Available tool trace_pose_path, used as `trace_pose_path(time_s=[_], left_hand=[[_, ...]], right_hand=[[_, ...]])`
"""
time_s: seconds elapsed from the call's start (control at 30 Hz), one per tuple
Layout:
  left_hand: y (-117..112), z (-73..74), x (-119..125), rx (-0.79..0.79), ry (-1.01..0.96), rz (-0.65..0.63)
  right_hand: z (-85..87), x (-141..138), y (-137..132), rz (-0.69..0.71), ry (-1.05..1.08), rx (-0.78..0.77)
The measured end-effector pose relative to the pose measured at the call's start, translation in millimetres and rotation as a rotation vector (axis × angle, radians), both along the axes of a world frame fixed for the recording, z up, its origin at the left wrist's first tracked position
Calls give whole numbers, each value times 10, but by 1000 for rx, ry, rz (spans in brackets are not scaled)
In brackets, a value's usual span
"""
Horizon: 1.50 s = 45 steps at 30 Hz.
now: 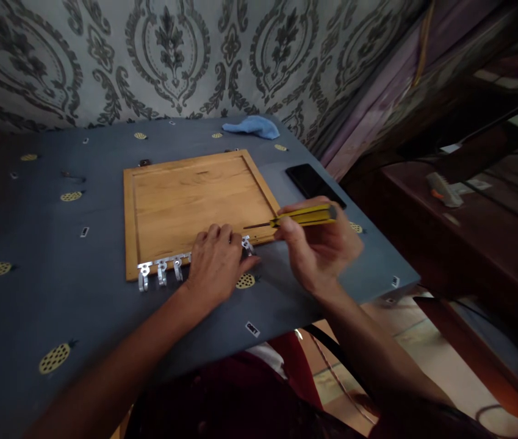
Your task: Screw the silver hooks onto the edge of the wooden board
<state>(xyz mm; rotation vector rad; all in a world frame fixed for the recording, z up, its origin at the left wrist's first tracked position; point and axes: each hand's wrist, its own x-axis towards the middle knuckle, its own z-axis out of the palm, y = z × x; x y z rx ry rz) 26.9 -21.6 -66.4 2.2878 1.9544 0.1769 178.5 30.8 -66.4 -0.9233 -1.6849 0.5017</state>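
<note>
A framed wooden board (185,201) lies flat on the table. Along its near edge runs a silver metal hook rail (161,268), its hooks hanging past the wood. My left hand (216,262) is closed over the middle of this rail with curled fingers, hiding part of it. In my right hand (318,244) is a screwdriver (304,216) with a yellow and black handle. Its thin shaft points left, above the board's near right part, and the tip is close to my left fingers. Whether the tip touches anything cannot be made out.
The table has a grey-blue cover (103,323) printed with pineapples. A black phone (314,184) lies right of the board, and a blue cloth (253,127) at the back. A small thin object (73,177) lies to the left. Patterned fabric (167,55) hangs behind the table.
</note>
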Motion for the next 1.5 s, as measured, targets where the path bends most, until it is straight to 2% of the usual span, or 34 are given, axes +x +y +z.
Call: trace_pose_path(time_s=[0.07, 0.23, 0.53, 0.7, 0.8, 0.97, 1.03, 1.13, 1.33, 1.4, 1.5], left_hand=[[2, 12, 2, -21, -2, -1], [-2, 11, -7, -5, 1, -3], [-6, -8, -11, 17, 18, -6], [-3, -4, -7, -1, 14, -4], [4, -2, -7, -11, 11, 0], [6, -5, -10, -6, 5, -6], [4, -4, -13, -10, 1, -6], [2, 1, -14, -21, 1, -6], [-7, -18, -13, -4, 9, -1], [-6, -31, -13, 15, 6, 2], [-1, -40, -12, 29, 2, 3]], right_hand=[[10, 29, -16, -18, 31, -7], [17, 39, -7, 55, -18, -58], [-83, 62, 21, 73, -76, -62], [-66, 56, 22, 88, -88, -37], [13, 67, 57, 180, -77, -86], [185, 177, 170, 453, -101, -282], [206, 217, 202, 498, -116, -330], [160, 200, 196, 443, -150, -291], [-24, -60, 32, 62, -281, 68], [-45, -105, 8, 54, -296, 102], [-29, -82, 32, 151, -293, 49]])
